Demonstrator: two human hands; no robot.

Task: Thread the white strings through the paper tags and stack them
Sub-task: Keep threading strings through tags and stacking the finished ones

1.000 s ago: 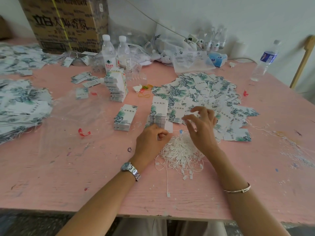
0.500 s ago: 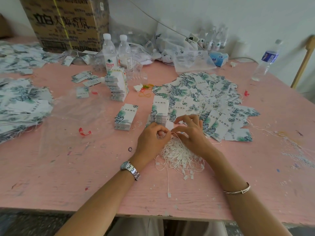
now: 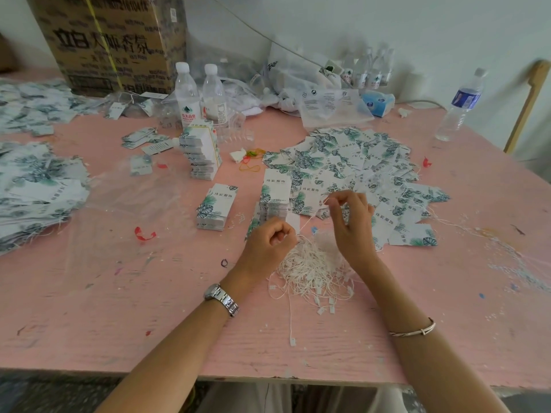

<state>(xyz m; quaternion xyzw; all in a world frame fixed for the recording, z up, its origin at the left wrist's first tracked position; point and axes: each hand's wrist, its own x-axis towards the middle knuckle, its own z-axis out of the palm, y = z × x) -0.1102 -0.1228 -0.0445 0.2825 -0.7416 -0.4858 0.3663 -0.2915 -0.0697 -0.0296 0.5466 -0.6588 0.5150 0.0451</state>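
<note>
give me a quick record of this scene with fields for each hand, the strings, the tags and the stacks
left hand: fingers curled, holds a paper tag
right hand: pinches a white string that runs down to the left hand
string pile: loose heap on the table, under both hands
neat stacks: two side by side beyond the left hand
taller stack: farther back, by the water bottles
loose tags: spread beyond the right hand

Cardboard box (image 3: 110, 40) back left on the pink table (image 3: 89, 308), blue-labelled bottle (image 3: 460, 105) back right, blue tissue pack (image 3: 378, 103) between.
</note>
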